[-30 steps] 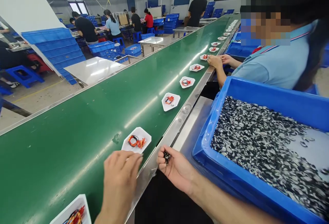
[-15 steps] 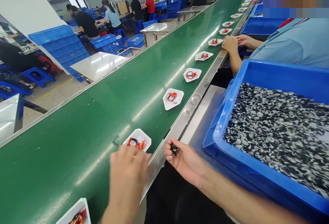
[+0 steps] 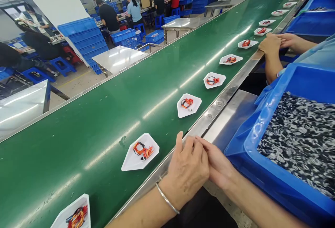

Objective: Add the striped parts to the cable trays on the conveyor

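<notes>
My left hand (image 3: 188,167), a silver bangle on its wrist, reaches over to my right hand (image 3: 218,163) beside the belt's metal edge. Its fingers are bent into the right palm, and what they pinch is hidden. My right hand is cupped closed around small black-and-white pieces, now covered by the left. Left of the hands, a white angular tray (image 3: 131,160) lies on the green conveyor belt (image 3: 104,123). In it are a coiled red, orange and black wire bundle (image 3: 140,147) and a small black-and-silver piece (image 3: 143,158).
More white trays with red bundles line the belt, including a near one (image 3: 61,217) and a farther one (image 3: 188,105). A blue bin (image 3: 251,144) of black-and-white pieces (image 3: 300,140) stands at right. A co-worker's hands (image 3: 272,43) are beyond it, at the belt edge (image 3: 222,102).
My left hand has moved from over the nearby tray rightward to my right hand, uncovering the tray's contents. The view has turned left, so the bin and the co-worker appear farther right.
</notes>
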### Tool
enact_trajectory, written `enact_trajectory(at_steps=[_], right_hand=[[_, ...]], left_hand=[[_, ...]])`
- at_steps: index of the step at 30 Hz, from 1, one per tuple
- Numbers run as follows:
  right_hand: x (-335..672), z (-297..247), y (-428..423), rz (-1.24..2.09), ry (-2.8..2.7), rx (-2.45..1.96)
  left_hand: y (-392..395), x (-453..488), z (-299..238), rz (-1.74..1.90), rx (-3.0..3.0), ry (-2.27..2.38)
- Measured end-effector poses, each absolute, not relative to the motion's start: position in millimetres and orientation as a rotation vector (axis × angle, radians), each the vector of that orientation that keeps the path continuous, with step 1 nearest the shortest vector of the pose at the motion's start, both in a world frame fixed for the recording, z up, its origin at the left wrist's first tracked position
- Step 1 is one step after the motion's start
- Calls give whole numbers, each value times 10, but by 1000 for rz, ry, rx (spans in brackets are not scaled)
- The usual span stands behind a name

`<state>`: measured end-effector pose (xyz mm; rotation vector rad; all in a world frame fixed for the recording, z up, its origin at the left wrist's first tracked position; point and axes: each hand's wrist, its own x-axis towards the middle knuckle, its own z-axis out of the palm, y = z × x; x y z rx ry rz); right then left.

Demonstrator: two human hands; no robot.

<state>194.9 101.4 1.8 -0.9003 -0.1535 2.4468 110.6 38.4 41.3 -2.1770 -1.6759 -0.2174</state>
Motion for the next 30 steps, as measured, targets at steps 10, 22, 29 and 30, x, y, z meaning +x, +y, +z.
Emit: enact_trajectory(at_steps=[10, 22, 29, 30], right_hand=[[2004, 85, 1064, 2650, 305, -684], [1978, -23, 1159, 2441, -102, -694], [1983, -19, 1170, 2429, -176, -701], [1983, -20, 1169, 2429, -185, -698]], left_hand=[[376, 1066, 264, -539, -2277, -1570], [500, 590, 422, -1052, -2020, -2024], [625, 364, 523, -531, -1865, -2352], [650, 378, 533, -460, -1856, -2343]])
